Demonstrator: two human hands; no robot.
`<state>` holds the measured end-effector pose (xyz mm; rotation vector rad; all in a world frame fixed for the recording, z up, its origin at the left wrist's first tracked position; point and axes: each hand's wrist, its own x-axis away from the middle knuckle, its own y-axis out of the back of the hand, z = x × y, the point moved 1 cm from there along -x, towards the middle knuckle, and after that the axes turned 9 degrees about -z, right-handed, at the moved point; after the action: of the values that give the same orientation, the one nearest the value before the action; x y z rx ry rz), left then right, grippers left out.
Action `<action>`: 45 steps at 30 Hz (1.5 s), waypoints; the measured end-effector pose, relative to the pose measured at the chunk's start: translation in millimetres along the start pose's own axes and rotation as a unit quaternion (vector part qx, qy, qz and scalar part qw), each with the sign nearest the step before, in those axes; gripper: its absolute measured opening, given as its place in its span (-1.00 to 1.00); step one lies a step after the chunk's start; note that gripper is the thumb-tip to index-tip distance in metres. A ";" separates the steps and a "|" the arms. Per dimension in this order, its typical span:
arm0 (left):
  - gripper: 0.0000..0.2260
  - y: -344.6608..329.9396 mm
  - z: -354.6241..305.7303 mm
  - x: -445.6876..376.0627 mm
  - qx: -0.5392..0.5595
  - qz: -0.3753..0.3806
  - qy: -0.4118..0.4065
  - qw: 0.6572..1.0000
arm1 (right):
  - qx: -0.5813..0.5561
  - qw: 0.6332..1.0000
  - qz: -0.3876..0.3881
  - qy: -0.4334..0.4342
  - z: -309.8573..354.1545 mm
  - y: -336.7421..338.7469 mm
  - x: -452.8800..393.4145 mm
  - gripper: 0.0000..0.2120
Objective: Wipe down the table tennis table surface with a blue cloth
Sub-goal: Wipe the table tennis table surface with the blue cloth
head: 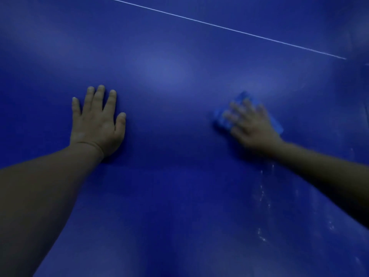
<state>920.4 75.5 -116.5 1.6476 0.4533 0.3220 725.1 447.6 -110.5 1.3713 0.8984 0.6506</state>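
The dark blue table tennis table fills the whole view. My left hand lies flat on it at centre left, fingers straight and slightly spread. At centre right my right hand presses a folded lighter-blue cloth onto the surface with spread fingers. That hand and the cloth are blurred with motion. Most of the cloth is hidden under the hand; its edges stick out on the left and right.
A thin white line runs diagonally across the far part of the table from upper left to the right. Pale scuffs and specks mark the surface below my right forearm.
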 end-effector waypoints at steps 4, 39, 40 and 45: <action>-0.39 0.9 -3.7 1.6 -0.058 -0.009 -0.009 0.998 | 0.000 0.962 0.003 -0.271 -21.6 6.0 -4.2 -0.33; -0.39 23.3 15.1 320.5 0.081 0.024 -0.077 0.993 | -0.047 0.990 0.056 -0.124 271.4 52.9 261.5 -0.50; -0.39 23.3 15.1 320.9 0.081 0.026 -0.077 0.993 | -0.029 0.985 0.051 -0.160 247.6 52.0 268.7 -0.49; -0.38 23.3 14.7 321.3 0.077 0.029 -0.076 0.994 | -0.026 0.818 0.042 -0.573 169.4 60.9 263.8 -0.48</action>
<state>1212.6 211.9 -112.1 1.8245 0.3227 0.2074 1013.9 583.4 -97.1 1.4295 -0.1641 -0.1609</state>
